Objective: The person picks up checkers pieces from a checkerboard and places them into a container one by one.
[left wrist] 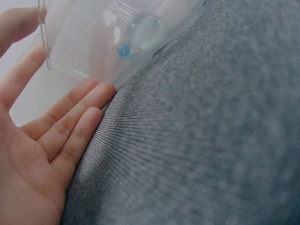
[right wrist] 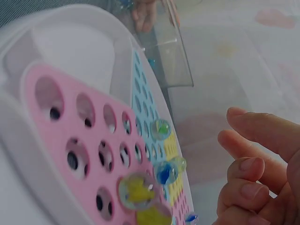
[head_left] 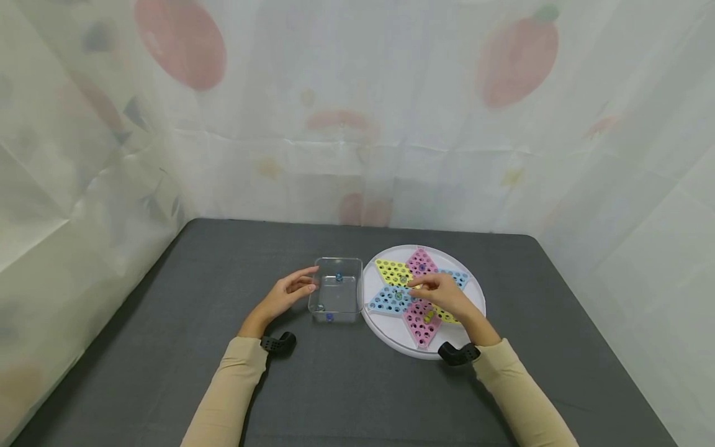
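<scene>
Marbles (head_left: pixel 398 296) sit on the star board (head_left: pixel 385 300) mid-surface, toward its far edge. Right hand (head_left: pixel 444 295) hovers above, fingers curled, grip unclear. Left hand (head_left: pixel 287 290), fingers relaxed, touches the clear box (head_left: pixel 336 298) beside it.

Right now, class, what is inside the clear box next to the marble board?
The clear box holds a few marbles: one near its far wall, two near its front wall. The left hand touches its left side; nothing covers the inside.
</scene>
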